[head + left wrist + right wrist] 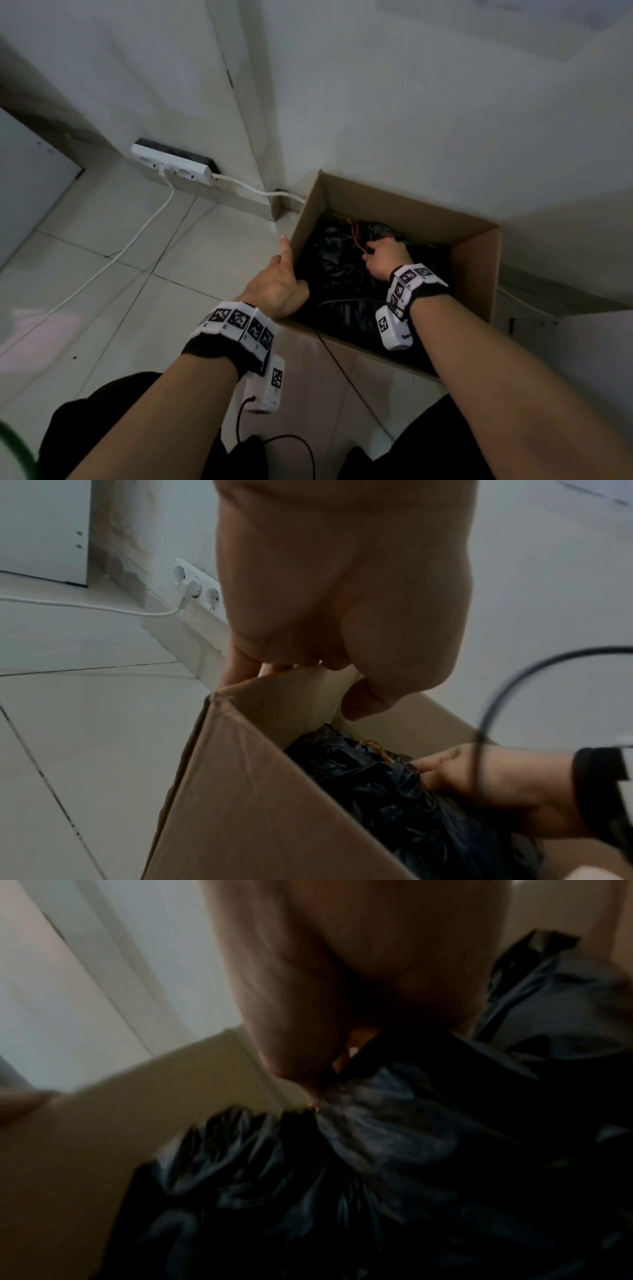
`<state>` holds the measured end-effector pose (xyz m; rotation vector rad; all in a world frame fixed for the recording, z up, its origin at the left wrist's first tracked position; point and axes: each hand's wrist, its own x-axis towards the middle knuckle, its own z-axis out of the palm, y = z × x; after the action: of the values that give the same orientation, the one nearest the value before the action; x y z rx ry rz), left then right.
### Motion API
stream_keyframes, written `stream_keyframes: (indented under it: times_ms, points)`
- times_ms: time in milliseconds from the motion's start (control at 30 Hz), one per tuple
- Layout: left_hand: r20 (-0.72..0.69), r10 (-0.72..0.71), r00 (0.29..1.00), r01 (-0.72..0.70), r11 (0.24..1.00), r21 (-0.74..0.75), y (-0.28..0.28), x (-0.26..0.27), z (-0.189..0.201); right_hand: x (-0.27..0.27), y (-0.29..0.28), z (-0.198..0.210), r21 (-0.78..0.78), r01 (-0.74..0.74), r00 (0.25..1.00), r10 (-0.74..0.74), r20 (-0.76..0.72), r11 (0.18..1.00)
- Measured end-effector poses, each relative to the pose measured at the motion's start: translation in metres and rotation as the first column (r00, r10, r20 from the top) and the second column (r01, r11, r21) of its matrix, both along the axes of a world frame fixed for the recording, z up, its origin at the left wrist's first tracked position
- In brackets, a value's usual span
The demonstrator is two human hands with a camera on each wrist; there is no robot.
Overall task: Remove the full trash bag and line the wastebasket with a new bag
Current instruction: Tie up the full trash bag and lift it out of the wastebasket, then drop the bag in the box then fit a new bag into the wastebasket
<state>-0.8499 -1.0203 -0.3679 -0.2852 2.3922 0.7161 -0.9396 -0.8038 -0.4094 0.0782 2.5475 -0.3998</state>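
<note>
A brown cardboard box [476,270] stands on the floor against the wall and serves as the wastebasket. A black trash bag [335,257] fills it, with a red drawstring [354,233] at its gathered top. My left hand [281,277] grips the box's left wall [240,777], thumb inside and fingers outside the rim. My right hand [387,257] reaches into the box, its fingers curled on the bag's crumpled plastic [377,1137] beside the drawstring. The right wrist view is blurred, and the right fingertips are hidden in it.
A white power strip [171,161] sits at the baseboard to the left, with a white cable [137,233] running across the tiled floor. A white cabinet panel [27,192] stands at far left. The wall is right behind the box. My dark-clothed knees fill the bottom edge.
</note>
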Motion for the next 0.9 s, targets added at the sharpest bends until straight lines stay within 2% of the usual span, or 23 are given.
stream_keyframes:
  times_ms: [100,233,367,467,533,667,767,833,900]
  points:
    - [0.036,-0.005,0.999,0.005,1.000,0.008,-0.004,-0.003,0.004,-0.007,0.014,0.025,0.019,0.007,1.000,-0.007,-0.001,1.000]
    - [0.091,0.002,0.996,-0.005,0.999,0.032,-0.013,0.024,0.041,0.006,0.034,0.097,-0.049,0.096,0.995,-0.097,-0.017,0.994]
    - [0.202,0.045,0.978,-0.053,0.998,0.032,-0.024,0.090,0.115,0.048,0.045,0.201,-0.176,0.215,0.975,-0.222,-0.020,0.961]
    - [0.289,0.130,0.948,-0.134,0.991,-0.006,-0.039,0.141,0.176,0.086,0.046,0.282,-0.250,0.250,0.965,-0.261,-0.012,0.935]
    - [0.325,0.179,0.929,-0.189,0.982,-0.001,-0.044,0.170,0.234,0.114,0.049,0.346,-0.310,0.264,0.959,-0.284,-0.021,0.913]
    - [0.384,0.171,0.907,-0.181,0.983,-0.011,-0.056,0.221,0.318,0.181,0.054,0.450,-0.473,0.297,0.931,-0.361,-0.048,0.830]
    - [0.419,0.071,0.905,-0.081,0.997,0.005,-0.057,0.248,0.352,0.240,0.060,0.483,-0.547,0.354,0.906,-0.422,0.001,0.759]
    - [0.418,-0.025,0.908,0.027,1.000,0.001,-0.049,0.259,0.366,0.288,0.068,0.486,-0.558,0.427,0.879,-0.473,0.069,0.712]
    - [0.426,-0.081,0.901,0.068,0.997,0.045,-0.037,0.267,0.373,0.341,0.077,0.481,-0.529,0.521,0.832,-0.536,0.141,0.670]
